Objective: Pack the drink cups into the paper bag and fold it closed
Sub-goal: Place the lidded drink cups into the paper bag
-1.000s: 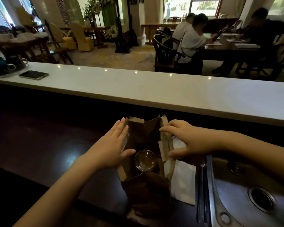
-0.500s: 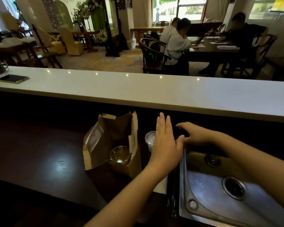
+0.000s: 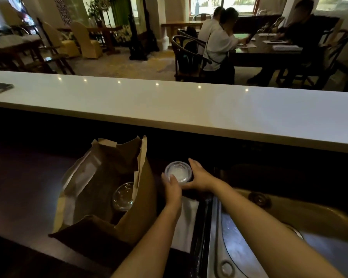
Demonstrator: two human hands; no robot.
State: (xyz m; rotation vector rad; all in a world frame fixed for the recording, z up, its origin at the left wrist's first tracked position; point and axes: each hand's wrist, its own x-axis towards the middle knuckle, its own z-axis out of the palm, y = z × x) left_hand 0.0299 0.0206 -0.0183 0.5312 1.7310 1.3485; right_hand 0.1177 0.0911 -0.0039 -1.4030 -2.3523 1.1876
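Now both hands are around the second drink cup [image 3: 178, 171], which stands on the dark counter [image 3: 24, 189] just to the right of the paper bag [image 3: 137, 213]. The left hand [image 3: 172, 189] cups it from the near-left side, with a fingertip resting on the clear lid, and the right hand [image 3: 199, 177] wraps it from the right and far side, so the cup is grasped between the two. Whether it is already lifted or stands on the counter, I cannot tell, because the body of the cup is hidden in the dark. The bag stands open, its mouth a little crumpled, and one lidded cup [image 3: 122, 196] is already inside, on the right part of the bottom. To the right of the hands is a steel sink [image 3: 239, 227], and a white napkin [image 3: 186, 223] lies on the counter between the bag and the sink. I judge that the next step is to carry the cup over the right wall of the bag and put it down on the free left part. Several things could go wrong here. The right wall is high and bends inward, so the cup could catch its edge and tip or push the bag over, since nobody holds the bag. The lid is only pressed on, and squeezing the soft cup too hard could pop it and spill the drink. If it lands on the first cup, both may lean, and folding the top closed will be difficult.
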